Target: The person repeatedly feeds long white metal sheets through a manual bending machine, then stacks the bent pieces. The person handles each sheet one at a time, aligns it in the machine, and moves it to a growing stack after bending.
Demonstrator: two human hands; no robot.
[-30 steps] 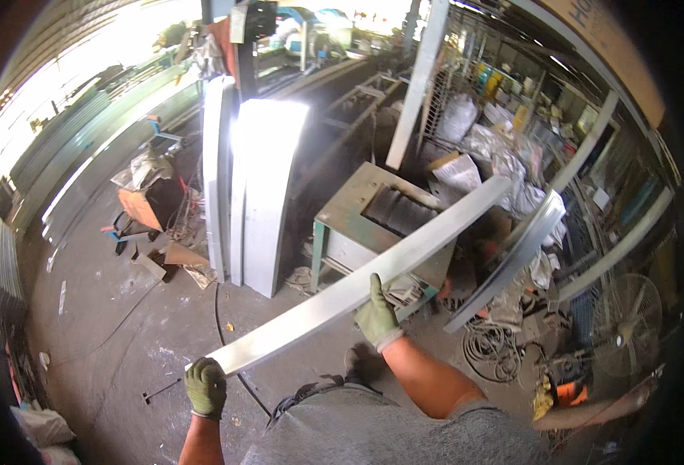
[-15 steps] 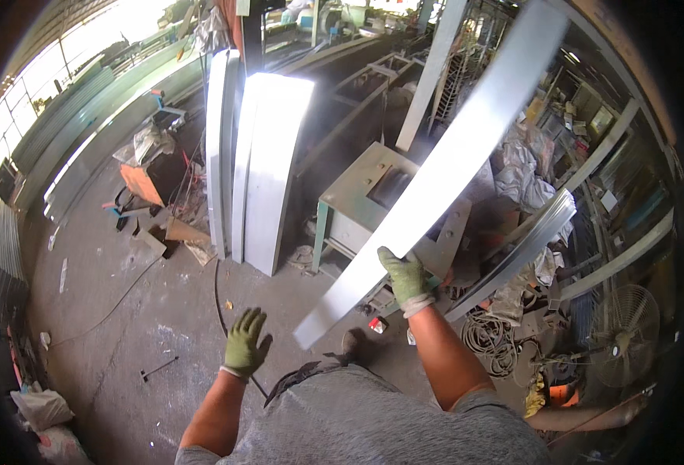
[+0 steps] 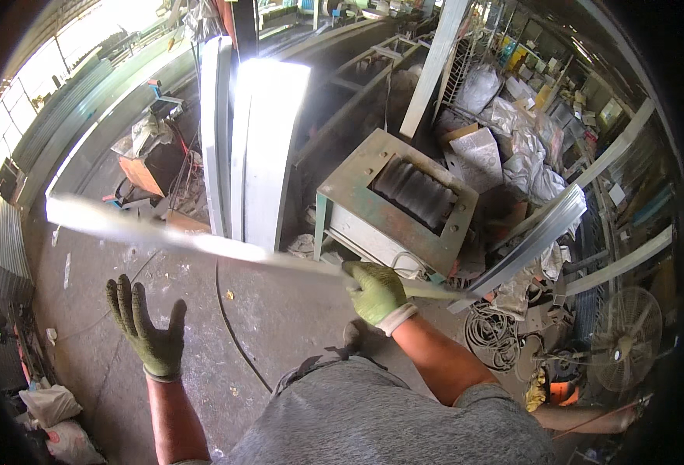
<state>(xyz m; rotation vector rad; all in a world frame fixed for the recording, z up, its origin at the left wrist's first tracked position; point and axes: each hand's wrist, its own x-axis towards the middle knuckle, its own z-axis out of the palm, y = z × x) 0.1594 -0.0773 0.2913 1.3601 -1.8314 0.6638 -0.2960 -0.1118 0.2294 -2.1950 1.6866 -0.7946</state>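
Concrete floor point(image 3: 280, 318), grey, stained and littered with small scraps. Cluttered metal workshop, bright daylight at the upper left, corrugated sheeting point(image 3: 1, 240) along the left wall.

Around: green-framed roller machine point(image 3: 396, 201) dead ahead, dark ribbed rollers in its top. Tall pale sheet panels point(image 3: 268, 147) stand leaning just left of it, glaring in the sun. More long metal profiles point(image 3: 535, 240) lean at the right, among crumpled plastic sheeting point(image 3: 520, 147). Pedestal fan point(image 3: 625, 341) at the lower right, coiled cable point(image 3: 493, 337) beside it. A black cable point(image 3: 229, 325) runs across the floor between the hands. White sacks point(image 3: 51, 418) at the lower left.

Long flat metal strip point(image 3: 202, 244): pale, thin, shiny, motion-blurred. It lies roughly level across the view, from the left side over the floor to past the machine's front corner.

Right hand point(image 3: 374, 293), green glove, is clenched around the strip near its right end, close to the machine. Left hand point(image 3: 146, 329), same glove, is spread wide, palm out, fingers apart, gripping nothing, below the strip and clear of it.
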